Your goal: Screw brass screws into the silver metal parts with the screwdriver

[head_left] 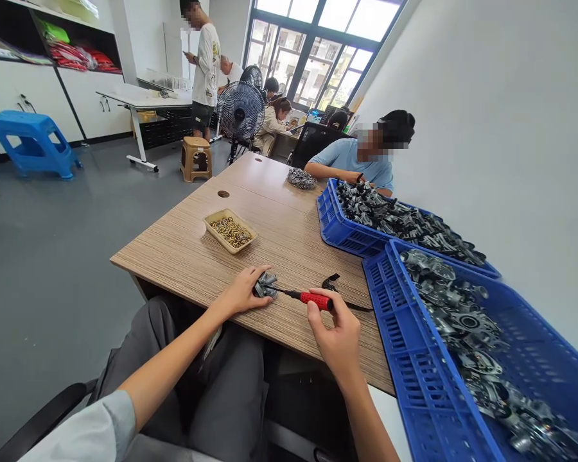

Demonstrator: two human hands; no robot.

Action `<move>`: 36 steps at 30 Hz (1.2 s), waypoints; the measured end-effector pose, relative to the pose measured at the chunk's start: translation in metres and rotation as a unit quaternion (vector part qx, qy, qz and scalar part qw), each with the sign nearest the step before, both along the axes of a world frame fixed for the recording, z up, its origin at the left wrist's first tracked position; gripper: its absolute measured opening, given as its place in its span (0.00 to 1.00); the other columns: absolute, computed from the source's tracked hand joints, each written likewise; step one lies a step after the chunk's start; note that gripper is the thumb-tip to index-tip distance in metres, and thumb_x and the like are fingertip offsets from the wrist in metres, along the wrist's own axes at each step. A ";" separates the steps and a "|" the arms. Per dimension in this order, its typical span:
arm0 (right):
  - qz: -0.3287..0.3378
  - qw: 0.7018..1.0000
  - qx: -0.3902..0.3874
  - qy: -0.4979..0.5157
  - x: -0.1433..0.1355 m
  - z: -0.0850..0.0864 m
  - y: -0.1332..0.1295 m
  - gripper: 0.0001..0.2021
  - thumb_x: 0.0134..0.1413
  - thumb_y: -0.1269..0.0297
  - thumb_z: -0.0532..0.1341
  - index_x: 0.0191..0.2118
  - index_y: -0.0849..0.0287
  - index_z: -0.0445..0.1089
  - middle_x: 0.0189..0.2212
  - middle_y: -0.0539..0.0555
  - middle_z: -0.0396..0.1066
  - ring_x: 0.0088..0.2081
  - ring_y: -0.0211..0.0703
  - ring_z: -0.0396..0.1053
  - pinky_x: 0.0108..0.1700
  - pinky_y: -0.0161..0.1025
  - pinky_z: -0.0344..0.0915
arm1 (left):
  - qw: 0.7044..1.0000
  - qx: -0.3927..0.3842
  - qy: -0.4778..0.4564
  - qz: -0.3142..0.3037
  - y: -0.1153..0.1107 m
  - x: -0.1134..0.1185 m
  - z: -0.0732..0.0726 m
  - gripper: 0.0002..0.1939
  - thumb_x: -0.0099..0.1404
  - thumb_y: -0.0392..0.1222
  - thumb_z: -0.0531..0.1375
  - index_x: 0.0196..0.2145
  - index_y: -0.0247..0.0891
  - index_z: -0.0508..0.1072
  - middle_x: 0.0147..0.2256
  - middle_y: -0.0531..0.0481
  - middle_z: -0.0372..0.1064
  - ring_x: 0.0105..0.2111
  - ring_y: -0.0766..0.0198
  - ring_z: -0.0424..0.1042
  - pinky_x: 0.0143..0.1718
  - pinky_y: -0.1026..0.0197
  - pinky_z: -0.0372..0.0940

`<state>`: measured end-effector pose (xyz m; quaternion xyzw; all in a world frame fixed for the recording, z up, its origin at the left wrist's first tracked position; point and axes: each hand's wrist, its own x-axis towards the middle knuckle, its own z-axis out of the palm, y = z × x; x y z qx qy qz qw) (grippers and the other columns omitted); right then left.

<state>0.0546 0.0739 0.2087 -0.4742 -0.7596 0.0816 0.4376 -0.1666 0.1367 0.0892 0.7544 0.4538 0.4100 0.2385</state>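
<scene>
Steadily, two hands bring a screwdriver to a small metal part on the table.
With the metal part (268, 281) as the clock's centre, near the table's (289, 240) front edge, the left hand (243, 292) grips it from nine o'clock, while the right hand's (340, 330) fingers pinch the red-handled screwdriver (316, 300) from between three and four; whether its tip is seated is too small to tell. To drive well, I'd keep the shaft in line with the screw hole, press the part firmly down and turn without tilting. Farther out, a black strap (359, 307) lies at three, a blue basket (404, 359) of metal parts beyond it, and a tray (216, 238) of brass-coloured screws at eleven.
</scene>
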 end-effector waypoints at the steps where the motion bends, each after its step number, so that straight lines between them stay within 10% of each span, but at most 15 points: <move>1: 0.003 1.000 0.003 -0.003 0.000 0.000 0.000 0.08 0.64 0.61 0.62 0.46 0.54 0.74 0.38 0.52 0.79 0.37 0.45 0.76 0.44 0.42 0.71 | 1.000 0.000 0.000 0.000 0.000 0.000 0.000 0.43 0.61 0.50 0.70 0.69 0.41 0.58 0.55 0.41 0.70 0.54 0.48 0.70 0.59 0.47 0.65; 36: 0.018 1.000 -0.002 -0.020 -0.002 -0.001 -0.003 0.10 0.66 0.58 0.63 0.50 0.52 0.74 0.42 0.54 0.80 0.42 0.48 0.77 0.48 0.44 0.73 | 1.000 -0.012 -0.018 -0.004 -0.003 -0.003 0.006 0.44 0.61 0.49 0.70 0.70 0.44 0.58 0.56 0.41 0.70 0.57 0.47 0.69 0.60 0.46 0.65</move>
